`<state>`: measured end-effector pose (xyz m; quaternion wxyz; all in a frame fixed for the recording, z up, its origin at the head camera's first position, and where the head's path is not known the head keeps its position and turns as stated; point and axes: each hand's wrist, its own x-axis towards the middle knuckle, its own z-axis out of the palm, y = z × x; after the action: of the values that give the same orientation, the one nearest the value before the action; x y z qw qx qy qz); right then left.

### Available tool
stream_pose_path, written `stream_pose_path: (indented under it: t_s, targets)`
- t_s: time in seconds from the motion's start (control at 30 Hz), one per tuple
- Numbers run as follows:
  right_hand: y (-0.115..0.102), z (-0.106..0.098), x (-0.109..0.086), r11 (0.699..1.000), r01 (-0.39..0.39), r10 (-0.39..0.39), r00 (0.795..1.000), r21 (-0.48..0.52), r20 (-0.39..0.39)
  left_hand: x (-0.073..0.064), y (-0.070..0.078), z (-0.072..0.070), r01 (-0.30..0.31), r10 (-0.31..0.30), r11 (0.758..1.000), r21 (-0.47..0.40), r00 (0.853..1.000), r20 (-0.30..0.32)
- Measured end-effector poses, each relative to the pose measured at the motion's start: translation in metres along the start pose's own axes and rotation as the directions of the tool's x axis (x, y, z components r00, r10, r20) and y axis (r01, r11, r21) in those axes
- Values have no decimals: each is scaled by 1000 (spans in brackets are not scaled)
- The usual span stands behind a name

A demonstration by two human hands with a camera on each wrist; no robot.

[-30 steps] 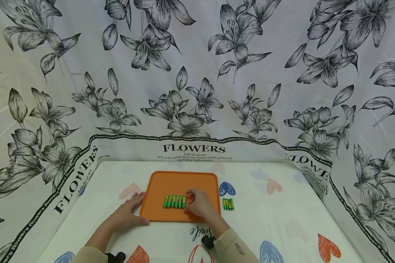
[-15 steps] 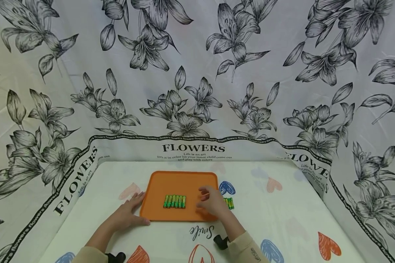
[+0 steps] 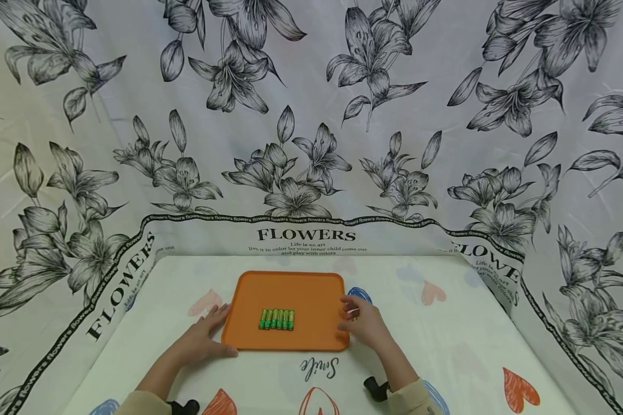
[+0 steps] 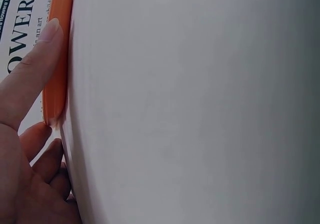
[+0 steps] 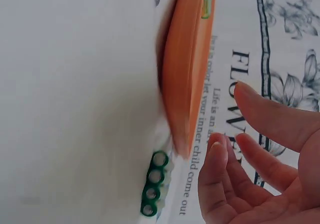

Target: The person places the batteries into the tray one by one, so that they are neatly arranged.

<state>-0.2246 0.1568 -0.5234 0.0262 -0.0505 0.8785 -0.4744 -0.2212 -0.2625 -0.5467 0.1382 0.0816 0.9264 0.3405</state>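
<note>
An orange tray (image 3: pixel 311 294) lies on the table, with several green-and-yellow batteries (image 3: pixel 276 319) side by side in a row on it. My left hand (image 3: pixel 202 340) rests against the tray's left side, fingers along the edge and thumb at the near left corner. In the left wrist view that thumb (image 4: pixel 32 66) lies straight along the orange side. At the tray's right edge hovers my right hand (image 3: pixel 365 325), thumb and fingers apart with nothing between them. Another group of batteries (image 5: pixel 153 184) stands beside the tray in the right wrist view; in the head view the right hand mostly covers it.
The white tablecloth (image 3: pixel 461 340) carries printed hearts and lettering. A flower-printed curtain (image 3: pixel 311 161) hangs behind the table and along both sides. A black wrist mount (image 3: pixel 376 389) sticks out at the right sleeve, another (image 3: pixel 185 407) at the left.
My right hand has moved right, from beside the row of batteries on the tray to over the batteries outside the tray. My left hand has stayed at the tray.
</note>
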Motion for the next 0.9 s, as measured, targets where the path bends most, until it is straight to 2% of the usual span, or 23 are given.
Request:
stream_pose_path:
  t_s: [0.33,0.77,0.9]
  targets:
    - [20,-23,-7,998,-33,30,998,-61,-59,-1,4,1,10,-10,1000,-1,1000,-1]
    - [47,-36,-4,971,-170,169,985,-167,-23,3,-5,3,32,-32,999,7,999,-4]
    - [51,-35,-2,962,-181,182,983,-206,-16,4,-6,3,25,-25,1000,8,1000,-1]
